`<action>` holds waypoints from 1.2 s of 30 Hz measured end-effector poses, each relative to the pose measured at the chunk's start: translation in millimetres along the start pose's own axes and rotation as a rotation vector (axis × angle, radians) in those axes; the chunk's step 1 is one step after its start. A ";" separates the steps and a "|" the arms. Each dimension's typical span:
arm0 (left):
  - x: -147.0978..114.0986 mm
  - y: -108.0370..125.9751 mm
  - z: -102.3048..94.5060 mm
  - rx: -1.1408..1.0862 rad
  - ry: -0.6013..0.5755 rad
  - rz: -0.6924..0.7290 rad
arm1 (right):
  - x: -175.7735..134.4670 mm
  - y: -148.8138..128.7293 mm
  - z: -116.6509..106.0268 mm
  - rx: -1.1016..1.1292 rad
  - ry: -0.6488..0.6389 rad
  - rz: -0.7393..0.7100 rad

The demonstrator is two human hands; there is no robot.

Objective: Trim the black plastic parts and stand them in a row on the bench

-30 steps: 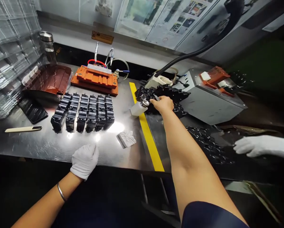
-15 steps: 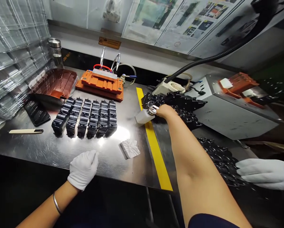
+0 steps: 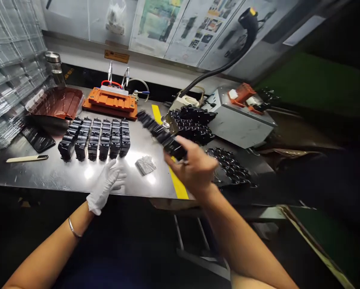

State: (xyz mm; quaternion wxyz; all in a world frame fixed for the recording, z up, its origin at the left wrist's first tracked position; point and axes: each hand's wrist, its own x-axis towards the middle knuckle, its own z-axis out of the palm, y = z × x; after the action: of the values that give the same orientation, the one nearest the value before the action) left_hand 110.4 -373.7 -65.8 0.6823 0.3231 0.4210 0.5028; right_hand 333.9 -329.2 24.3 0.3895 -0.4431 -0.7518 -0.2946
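My right hand (image 3: 196, 164), bare, grips one end of a long black moulded plastic part (image 3: 160, 132), which is held tilted above the yellow strip and is blurred by motion. Behind that part only the metallic top of a bottle (image 3: 165, 125) shows; its body is mostly hidden. My left hand (image 3: 106, 182) wears a white glove and hovers at the table's front edge, fingers spread, nothing in it. Just beyond it stand several similar black parts (image 3: 94, 140) in a close row. Between my hands lies a folded white cloth (image 3: 145, 165).
More black parts are piled at the right (image 3: 195, 124), and others lie nearer (image 3: 231, 166). At the back sits an orange fixture (image 3: 109, 102) with hoses. On the left are a brown tray (image 3: 62, 104), a phone (image 3: 38, 136) and a cutter-like tool (image 3: 26, 158). A grey box (image 3: 240, 120) bears another fixture.
My right hand has left the bottle area and now holds a black part, nearer to me. My left hand has opened from a closed shape. Another person's gloved hand at right is gone from view.
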 end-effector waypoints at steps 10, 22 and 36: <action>-56.8 -26.4 -15.2 -0.594 -0.149 -0.703 | -65.2 -30.5 18.3 0.282 -0.557 0.428; -75.7 -37.8 -51.7 -0.595 -0.165 -0.722 | -96.0 -92.9 33.4 0.446 -0.656 0.433; -71.6 -29.8 -46.5 -0.596 -0.106 -0.728 | -89.2 -110.6 15.7 0.310 -0.856 0.335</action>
State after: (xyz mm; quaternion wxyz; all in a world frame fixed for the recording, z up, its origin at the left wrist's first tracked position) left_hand 70.9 -450.0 -94.0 0.8977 -0.0303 0.3088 0.3129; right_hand 256.9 -403.7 -70.3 0.1487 -0.5761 -0.7979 0.0966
